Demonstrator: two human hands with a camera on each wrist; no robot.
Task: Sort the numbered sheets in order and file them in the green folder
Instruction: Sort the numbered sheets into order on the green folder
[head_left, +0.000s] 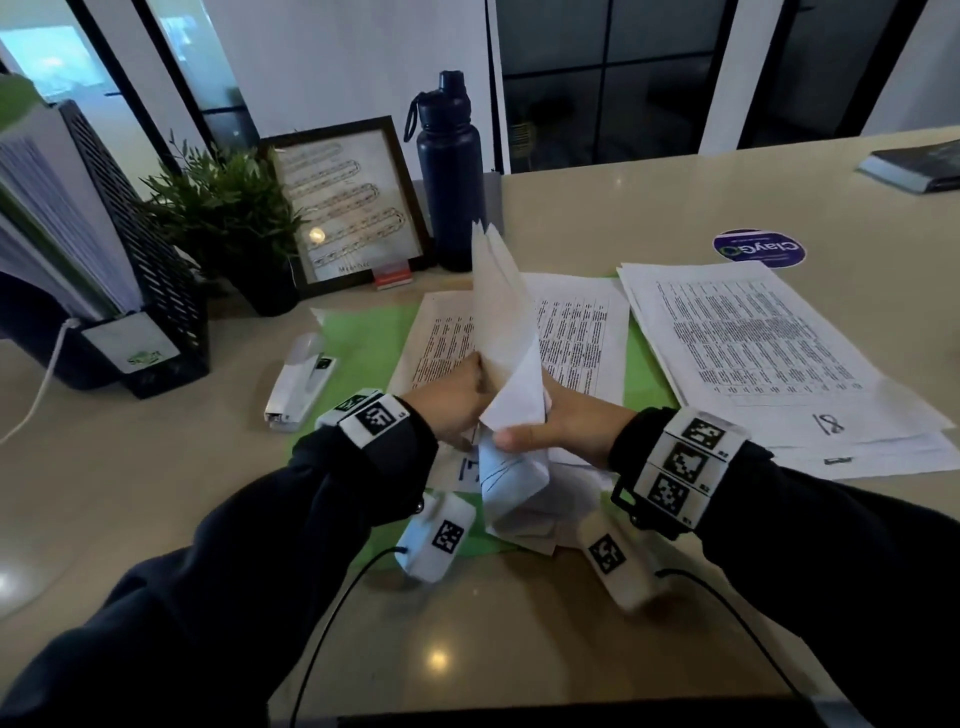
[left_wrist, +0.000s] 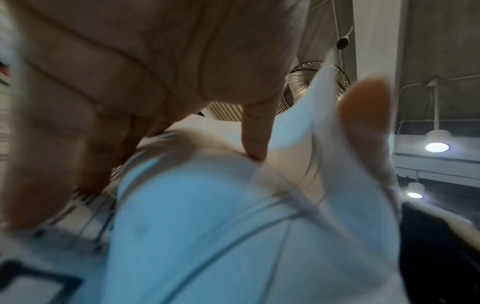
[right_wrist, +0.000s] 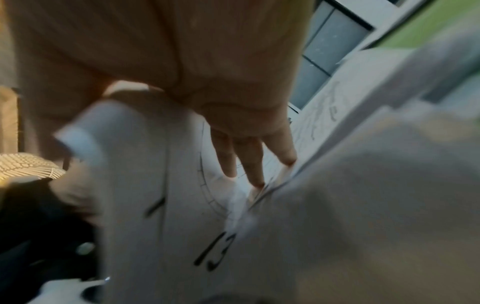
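desk: sheets (head_left: 506, 332) bunched, perhaps crumpled

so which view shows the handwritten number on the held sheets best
The right wrist view: a handwritten 13 is readable on the held sheets below the right hand. The head view shows the bundle but no clear number there. The left wrist view shows only blurred paper.

Both arms reach forward in dark sleeves, wrists close together. The left hand (head_left: 457, 400) and the right hand (head_left: 566, 421) nearly meet, each gripping the bundle of sheets (head_left: 506, 332) between them, right thumb (head_left: 511, 439) pressed on top.
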